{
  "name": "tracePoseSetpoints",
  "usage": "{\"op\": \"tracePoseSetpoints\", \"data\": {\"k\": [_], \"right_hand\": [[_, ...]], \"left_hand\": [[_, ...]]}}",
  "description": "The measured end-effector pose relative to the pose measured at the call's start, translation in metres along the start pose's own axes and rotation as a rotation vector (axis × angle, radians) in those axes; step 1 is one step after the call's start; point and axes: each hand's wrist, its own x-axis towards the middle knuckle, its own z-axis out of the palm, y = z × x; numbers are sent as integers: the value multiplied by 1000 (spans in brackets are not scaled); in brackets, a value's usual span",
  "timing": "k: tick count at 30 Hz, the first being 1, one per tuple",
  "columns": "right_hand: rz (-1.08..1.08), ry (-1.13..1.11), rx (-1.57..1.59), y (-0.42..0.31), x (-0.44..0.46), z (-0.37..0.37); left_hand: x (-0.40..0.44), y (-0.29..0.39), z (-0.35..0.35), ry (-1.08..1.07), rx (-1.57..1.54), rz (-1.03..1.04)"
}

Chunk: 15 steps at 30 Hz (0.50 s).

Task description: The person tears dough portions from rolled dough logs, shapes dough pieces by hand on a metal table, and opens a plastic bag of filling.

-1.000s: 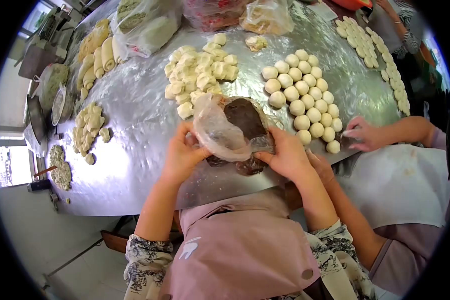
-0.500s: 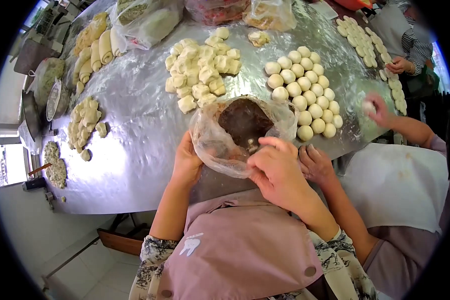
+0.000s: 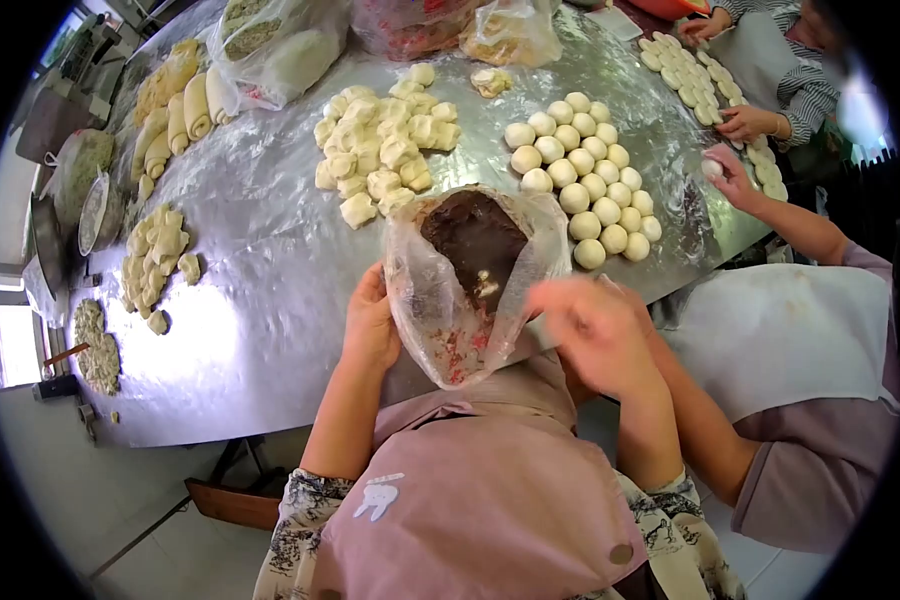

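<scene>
A clear plastic bag (image 3: 420, 320) with a dark brown paste (image 3: 470, 235) inside stands open in front of me, at the table's near edge. Reddish bits cling to its lower inner wall, and a small pale lump lies on the paste. My left hand (image 3: 373, 325) grips the bag's left side. Just right of the bag is my right hand (image 3: 600, 330), smeared by motion; whether its fingers hold anything is unclear. Beyond the bag lie a pile of torn dough pieces (image 3: 385, 145) and rows of round dough balls (image 3: 585, 180).
A co-worker's hand (image 3: 735, 182) on the right holds a white ball. Farther back, another person's hand (image 3: 750, 122) is beside flattened dough rounds (image 3: 680, 75). Dough rolls (image 3: 196, 108) and smaller dough pieces (image 3: 155, 250) lie left on the metal table (image 3: 260, 330). Filled bags (image 3: 280, 55) stand behind.
My right hand has pulled away from the bag's mouth to the right. The bag's near edge has dropped toward me, showing more of the inside. The whole view has shifted slightly.
</scene>
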Motion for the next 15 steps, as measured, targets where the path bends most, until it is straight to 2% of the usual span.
{"op": "tracePoseSetpoints", "data": {"k": [1,2,5,8,11,14,15], "right_hand": [[242,228,-51,6,3,-1],[288,349,-177,28,7,-1],[474,259,-130,63,23,7],[318,213,-87,69,30,9],[361,162,-140,63,38,3],[213,308,-367,76,37,15],[301,278,-254,75,38,12]], "left_hand": [[-1,1,1,-19,-1,0],[1,2,0,-33,19,3],[4,2,-9,-67,41,34],[4,10,-3,-108,63,66],[9,19,0,-174,222,92],[14,29,17,-233,246,77],[14,33,22,-225,325,81]]}}
